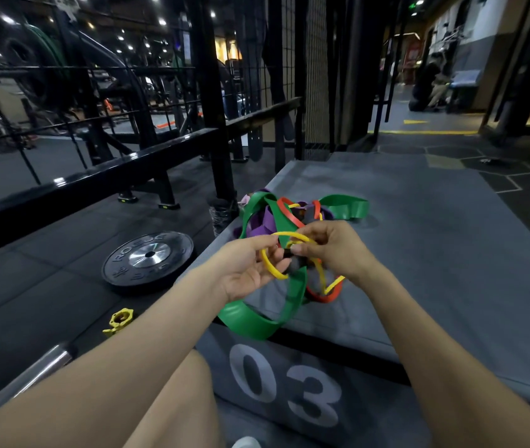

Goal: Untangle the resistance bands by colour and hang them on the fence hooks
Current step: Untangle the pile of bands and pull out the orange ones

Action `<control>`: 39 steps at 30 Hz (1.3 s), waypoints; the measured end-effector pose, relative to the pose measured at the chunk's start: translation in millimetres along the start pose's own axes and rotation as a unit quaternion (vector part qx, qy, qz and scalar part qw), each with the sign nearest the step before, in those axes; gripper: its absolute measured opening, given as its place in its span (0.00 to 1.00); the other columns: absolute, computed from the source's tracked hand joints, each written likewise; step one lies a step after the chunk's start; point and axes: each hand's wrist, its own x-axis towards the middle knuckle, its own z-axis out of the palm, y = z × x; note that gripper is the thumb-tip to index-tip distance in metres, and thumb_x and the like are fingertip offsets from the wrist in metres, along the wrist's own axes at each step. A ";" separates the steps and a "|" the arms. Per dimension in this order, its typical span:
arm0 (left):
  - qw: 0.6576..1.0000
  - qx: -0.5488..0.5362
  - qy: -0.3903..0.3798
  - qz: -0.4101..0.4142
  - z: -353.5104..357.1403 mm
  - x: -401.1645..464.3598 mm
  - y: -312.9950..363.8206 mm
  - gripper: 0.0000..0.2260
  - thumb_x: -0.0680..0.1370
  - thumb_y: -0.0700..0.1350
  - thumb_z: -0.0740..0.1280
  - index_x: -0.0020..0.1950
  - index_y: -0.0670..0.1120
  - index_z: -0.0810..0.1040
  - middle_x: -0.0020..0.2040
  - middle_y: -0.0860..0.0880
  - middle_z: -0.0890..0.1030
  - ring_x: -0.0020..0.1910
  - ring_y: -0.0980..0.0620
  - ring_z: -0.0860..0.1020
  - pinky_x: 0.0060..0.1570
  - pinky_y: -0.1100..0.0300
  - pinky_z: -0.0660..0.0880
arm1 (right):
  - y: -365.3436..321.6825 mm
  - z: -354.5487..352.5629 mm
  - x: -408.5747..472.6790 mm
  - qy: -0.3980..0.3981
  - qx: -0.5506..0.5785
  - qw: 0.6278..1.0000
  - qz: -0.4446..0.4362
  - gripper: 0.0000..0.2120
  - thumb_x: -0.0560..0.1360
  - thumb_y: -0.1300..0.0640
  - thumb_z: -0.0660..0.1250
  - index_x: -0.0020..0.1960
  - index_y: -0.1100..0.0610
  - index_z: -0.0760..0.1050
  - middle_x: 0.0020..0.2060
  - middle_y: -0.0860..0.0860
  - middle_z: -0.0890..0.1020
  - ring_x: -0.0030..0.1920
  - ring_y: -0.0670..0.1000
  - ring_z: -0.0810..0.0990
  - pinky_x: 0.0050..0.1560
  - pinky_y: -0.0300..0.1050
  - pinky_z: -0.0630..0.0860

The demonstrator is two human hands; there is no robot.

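Sprawling across the grey mat (435,253) at frame centre, the tangle of resistance bands (289,218) lay unsorted; black fencing (212,92) rose upper left. Both hands worked the yellow band (268,265): left hand (244,273) and right hand (334,250) pinched it, probably teasing it free first.

Green band (265,321), yellow band (270,266), red band (323,297), purple band (265,223), grey mat (435,237).
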 end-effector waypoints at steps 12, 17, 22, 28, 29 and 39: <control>0.948 0.263 -0.026 0.179 20.1 38.0 -20.2 0.16 0.78 0.35 0.53 0.42 0.45 0.79 0.40 0.48 0.81 0.41 0.55 0.80 0.46 0.65 0.78 | 9.3 -23.1 -2.8 0.091 0.014 0.996 0.016 0.06 0.68 0.68 0.72 0.42 0.59 0.80 0.29 0.45 0.82 0.30 0.40 0.79 0.38 0.37 0.78; 0.752 0.616 -0.048 0.230 3.4 73.3 -36.8 0.09 0.74 0.37 0.66 0.55 0.42 0.77 0.51 0.45 0.79 0.52 0.48 0.76 0.49 0.65 0.72 | 16.3 -39.7 -4.1 0.134 -0.007 0.990 0.034 0.08 0.70 0.68 0.70 0.49 0.64 0.81 0.27 0.43 0.81 0.29 0.38 0.77 0.38 0.33 0.76; 0.674 0.706 0.004 0.217 -1.4 89.4 -38.8 0.02 0.72 0.44 0.69 0.41 0.52 0.79 0.48 0.48 0.82 0.51 0.47 0.79 0.53 0.51 0.76 | 34.0 -53.1 -3.0 0.213 -0.148 0.963 0.078 0.05 0.70 0.61 0.72 0.46 0.57 0.84 0.32 0.50 0.82 0.37 0.46 0.79 0.44 0.43 0.73; 0.718 0.629 0.056 0.291 11.4 111.7 -32.1 0.10 0.74 0.41 0.67 0.55 0.44 0.76 0.54 0.45 0.76 0.54 0.47 0.76 0.57 0.54 0.73 | 46.2 -68.5 2.6 0.309 -0.220 0.918 0.117 0.07 0.72 0.65 0.65 0.42 0.61 0.82 0.26 0.55 0.70 0.36 0.57 0.68 0.30 0.39 0.62; 0.724 0.624 0.053 0.290 14.8 115.5 -32.6 0.10 0.74 0.41 0.67 0.55 0.44 0.76 0.54 0.45 0.75 0.54 0.47 0.75 0.57 0.55 0.72 | 47.6 -71.7 5.8 0.326 -0.210 0.914 0.122 0.07 0.72 0.65 0.64 0.41 0.62 0.81 0.27 0.57 0.68 0.37 0.54 0.64 0.30 0.40 0.60; 0.665 0.676 0.004 0.318 33.5 171.7 -23.9 0.25 0.72 0.36 0.67 0.69 0.46 0.68 0.68 0.48 0.67 0.67 0.46 0.68 0.64 0.51 0.69 | 62.2 -85.4 20.9 0.071 -0.377 0.921 0.072 0.16 0.71 0.66 0.66 0.57 0.56 0.80 0.54 0.55 0.83 0.59 0.54 0.78 0.57 0.41 0.70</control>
